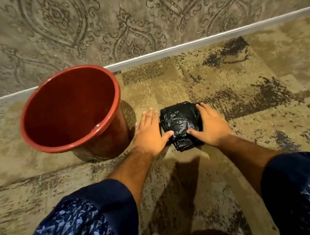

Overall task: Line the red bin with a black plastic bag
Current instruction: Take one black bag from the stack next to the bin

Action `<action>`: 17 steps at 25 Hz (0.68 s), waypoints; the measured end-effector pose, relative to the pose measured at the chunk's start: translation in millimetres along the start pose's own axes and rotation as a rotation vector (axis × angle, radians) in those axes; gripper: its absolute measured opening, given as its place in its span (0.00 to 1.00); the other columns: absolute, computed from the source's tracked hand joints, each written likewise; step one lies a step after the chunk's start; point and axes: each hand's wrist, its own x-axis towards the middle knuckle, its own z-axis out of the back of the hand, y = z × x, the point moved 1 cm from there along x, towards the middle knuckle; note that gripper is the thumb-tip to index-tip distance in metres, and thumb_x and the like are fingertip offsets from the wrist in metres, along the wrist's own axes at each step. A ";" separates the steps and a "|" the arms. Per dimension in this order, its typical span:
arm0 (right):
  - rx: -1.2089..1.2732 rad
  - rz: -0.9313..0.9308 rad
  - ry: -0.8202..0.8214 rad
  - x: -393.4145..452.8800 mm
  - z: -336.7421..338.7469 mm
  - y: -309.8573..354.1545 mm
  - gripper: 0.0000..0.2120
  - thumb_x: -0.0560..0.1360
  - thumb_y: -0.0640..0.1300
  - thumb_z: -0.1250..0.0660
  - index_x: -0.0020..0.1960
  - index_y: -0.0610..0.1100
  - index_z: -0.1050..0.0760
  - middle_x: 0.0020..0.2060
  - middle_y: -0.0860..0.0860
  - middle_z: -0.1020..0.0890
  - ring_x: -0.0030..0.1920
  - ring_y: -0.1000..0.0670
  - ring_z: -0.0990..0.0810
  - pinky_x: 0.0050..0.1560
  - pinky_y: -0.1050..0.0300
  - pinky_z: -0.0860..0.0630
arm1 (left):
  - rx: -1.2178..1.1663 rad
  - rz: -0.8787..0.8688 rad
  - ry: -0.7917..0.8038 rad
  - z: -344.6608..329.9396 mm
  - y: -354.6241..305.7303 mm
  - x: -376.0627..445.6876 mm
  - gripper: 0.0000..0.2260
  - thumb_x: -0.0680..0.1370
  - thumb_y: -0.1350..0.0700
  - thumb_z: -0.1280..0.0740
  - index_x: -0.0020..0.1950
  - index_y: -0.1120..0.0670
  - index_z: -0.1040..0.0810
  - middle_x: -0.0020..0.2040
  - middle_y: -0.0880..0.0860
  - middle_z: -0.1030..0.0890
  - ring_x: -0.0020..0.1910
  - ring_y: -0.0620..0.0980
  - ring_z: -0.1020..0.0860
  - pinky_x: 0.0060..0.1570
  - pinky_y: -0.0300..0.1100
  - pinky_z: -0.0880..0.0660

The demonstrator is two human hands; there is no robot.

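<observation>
The left hand point(150, 133) lies flat, fingers spread, on the carpet point(225, 76), its thumb touching the left edge of the bag point(180, 122). The right hand point(210, 125) is also spread, palm down, fingers over the bag's right side and thumb pressed on its top. Neither hand has closed on anything; they bracket the bundle, probably to pin it so that an edge can be found and the folds opened. The bag is a small, folded, crinkled packet of glossy black film, limp and slippery by its look. It lies on the carpet just right of the bin point(70, 109), apart from it. The bin is smooth, rigid red plastic, round, tapering, with a rolled rim, standing upright and unlined near the patterned wall point(132, 14).
</observation>
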 end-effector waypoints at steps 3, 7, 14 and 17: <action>-0.064 0.069 0.033 3.9 -7.5 3.4 0.51 0.74 0.56 0.23 0.87 0.49 0.48 0.87 0.47 0.45 0.85 0.41 0.42 0.83 0.35 0.42 | -0.106 0.092 0.059 -1.0 8.8 7.2 0.42 0.81 0.39 0.32 0.88 0.52 0.47 0.89 0.51 0.50 0.88 0.53 0.54 0.85 0.59 0.53; -0.208 0.118 0.075 7.7 -28.9 12.7 0.44 0.77 0.45 0.26 0.86 0.50 0.45 0.87 0.48 0.44 0.85 0.43 0.43 0.83 0.33 0.45 | -0.278 0.109 0.101 -0.6 17.1 23.1 0.36 0.80 0.45 0.27 0.84 0.54 0.36 0.87 0.56 0.40 0.86 0.57 0.42 0.85 0.55 0.43; -0.284 0.038 -0.055 16.9 -25.5 7.2 0.19 0.81 0.45 0.33 0.72 0.51 0.24 0.67 0.48 0.18 0.68 0.44 0.22 0.71 0.40 0.31 | -0.360 0.017 0.141 4.8 12.7 26.0 0.32 0.80 0.49 0.26 0.82 0.54 0.31 0.83 0.54 0.33 0.81 0.54 0.33 0.81 0.48 0.37; -0.283 0.037 0.066 20.5 -23.0 6.5 0.40 0.76 0.51 0.24 0.84 0.52 0.38 0.84 0.48 0.35 0.81 0.42 0.36 0.81 0.29 0.47 | -0.269 -0.061 0.209 22.7 -1.2 28.7 0.35 0.79 0.50 0.25 0.84 0.54 0.34 0.82 0.55 0.33 0.80 0.55 0.32 0.80 0.48 0.35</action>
